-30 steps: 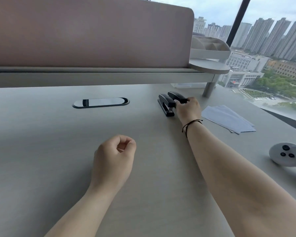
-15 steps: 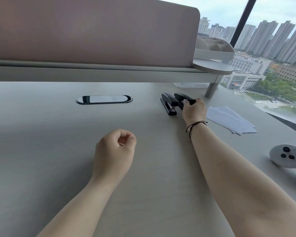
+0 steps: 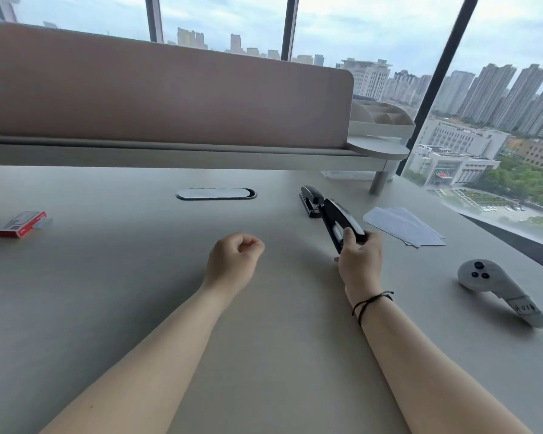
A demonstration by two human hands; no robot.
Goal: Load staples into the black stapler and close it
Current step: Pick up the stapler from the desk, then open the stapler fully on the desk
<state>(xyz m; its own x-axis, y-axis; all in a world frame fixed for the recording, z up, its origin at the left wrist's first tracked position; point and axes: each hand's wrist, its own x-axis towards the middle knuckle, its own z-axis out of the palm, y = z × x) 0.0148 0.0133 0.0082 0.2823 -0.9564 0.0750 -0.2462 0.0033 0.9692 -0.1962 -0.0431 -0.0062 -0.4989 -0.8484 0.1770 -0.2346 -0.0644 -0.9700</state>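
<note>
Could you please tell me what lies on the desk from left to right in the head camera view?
Red staple box → cable slot cover → left hand, a closed fist → black stapler held by the right hand → sheets of paper → white controller.

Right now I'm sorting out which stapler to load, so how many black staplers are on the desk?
2. One black stapler is gripped in the right hand. The other stapler lies on the desk just behind it, untouched.
</note>
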